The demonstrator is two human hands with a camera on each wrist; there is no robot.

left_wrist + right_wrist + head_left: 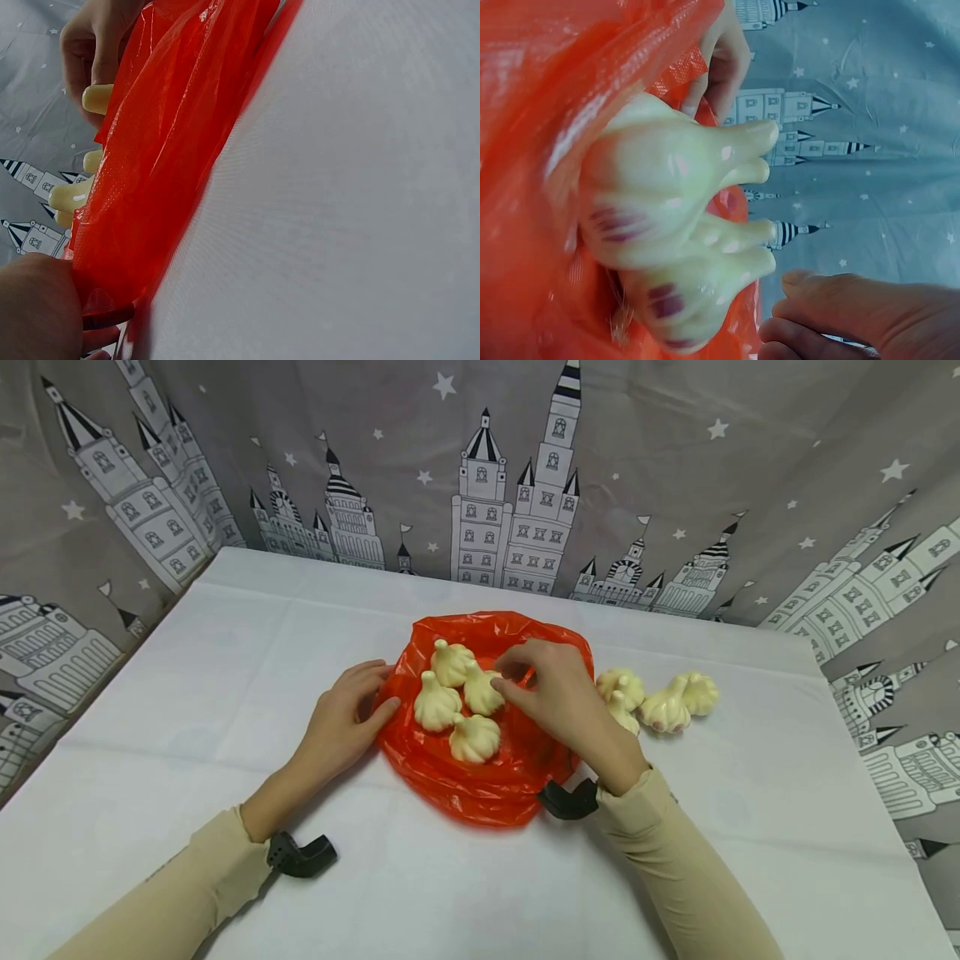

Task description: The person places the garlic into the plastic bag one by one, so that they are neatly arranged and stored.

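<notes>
A red plastic bag [480,777] lies spread open on the white table, with several pale garlic bulbs [474,737] on it. My left hand [378,693] rests on the bag's left rim, fingers fairly straight against the plastic. My right hand [513,685] hovers over the bag's middle with loosely curled fingers, the tips right at one bulb [482,692]. In the right wrist view the bulbs [667,195] fill the frame and my fingertips [832,315] stay just apart from them. The left wrist view shows the bag's side [165,150] and bulb stems [71,196].
More garlic bulbs [663,710] lie on the table [225,635] just right of the bag. A grey curtain printed with castles [510,485] hangs around the table on the back and both sides.
</notes>
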